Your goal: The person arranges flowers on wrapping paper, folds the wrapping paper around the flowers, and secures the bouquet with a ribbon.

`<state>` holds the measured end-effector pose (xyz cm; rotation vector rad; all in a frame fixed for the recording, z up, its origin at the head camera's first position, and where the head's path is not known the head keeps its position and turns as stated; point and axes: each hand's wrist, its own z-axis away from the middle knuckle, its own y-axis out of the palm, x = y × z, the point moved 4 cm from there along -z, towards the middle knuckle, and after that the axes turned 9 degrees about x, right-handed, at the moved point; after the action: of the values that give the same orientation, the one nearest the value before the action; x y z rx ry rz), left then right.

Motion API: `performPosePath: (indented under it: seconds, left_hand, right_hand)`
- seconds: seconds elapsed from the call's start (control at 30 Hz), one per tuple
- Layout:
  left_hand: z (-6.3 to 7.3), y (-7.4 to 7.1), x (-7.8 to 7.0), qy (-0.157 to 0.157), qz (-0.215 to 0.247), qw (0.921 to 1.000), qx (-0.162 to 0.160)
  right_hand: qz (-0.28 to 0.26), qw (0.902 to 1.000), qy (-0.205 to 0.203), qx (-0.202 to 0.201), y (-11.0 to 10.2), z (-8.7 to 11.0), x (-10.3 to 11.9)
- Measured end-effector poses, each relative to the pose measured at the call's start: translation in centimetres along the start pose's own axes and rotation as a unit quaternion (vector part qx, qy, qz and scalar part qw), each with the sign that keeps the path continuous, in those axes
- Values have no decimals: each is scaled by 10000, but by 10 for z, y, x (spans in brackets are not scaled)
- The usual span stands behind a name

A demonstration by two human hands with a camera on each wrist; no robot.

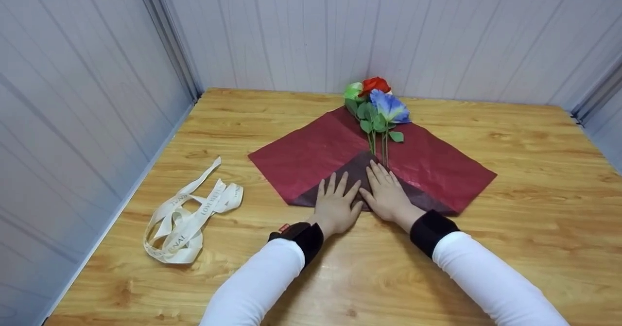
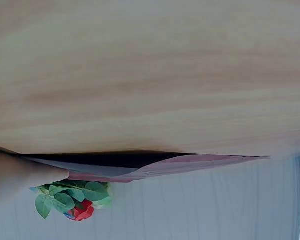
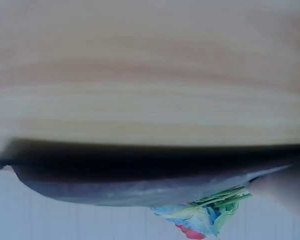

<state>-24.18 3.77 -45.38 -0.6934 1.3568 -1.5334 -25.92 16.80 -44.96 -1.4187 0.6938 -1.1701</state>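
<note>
A sheet of dark red wrapping paper [image 1: 311,151] lies on the table with its near corner folded up into a darker flap [image 1: 357,170]. My left hand [image 1: 336,207] rests flat on the flap's left part, fingers straight and spread. Just right of it, my right hand [image 1: 388,195] presses on the flap with straight fingers, close to the stems. Artificial flowers lie on the paper: a red flower [image 1: 375,86], a blue flower [image 1: 390,106] and a pale green one [image 1: 353,91]. The flap covers their lower stems. In the left wrist view, leaves [image 2: 63,200] show beyond the paper.
A loosely coiled white ribbon [image 1: 182,229] with printed letters lies at the left of the wooden table [image 1: 534,229]. Pale panelled walls [image 1: 301,34] stand behind the table and at both sides. The flower heads lie near the table's back edge.
</note>
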Motion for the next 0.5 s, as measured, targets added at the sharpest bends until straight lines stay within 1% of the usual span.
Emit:
performPosePath:
  seconds: [0.1,0.17,0.27,0.5]
  left_hand:
    - [0,-1,-1,13,22,10000,5]
    - [0,-1,-1,52,32,10000,-12]
    - [0,-1,1,61,51,10000,18]
    - [5,0,11,-16,255,9996,-74]
  right_hand:
    - [41,9999,40,-102,1,1,0]
    - [-6,9998,32,-204,1,4,-1]
    - [-81,9996,10,-256,1,9,-6]
    - [-31,9996,78,-288,0,30,-33]
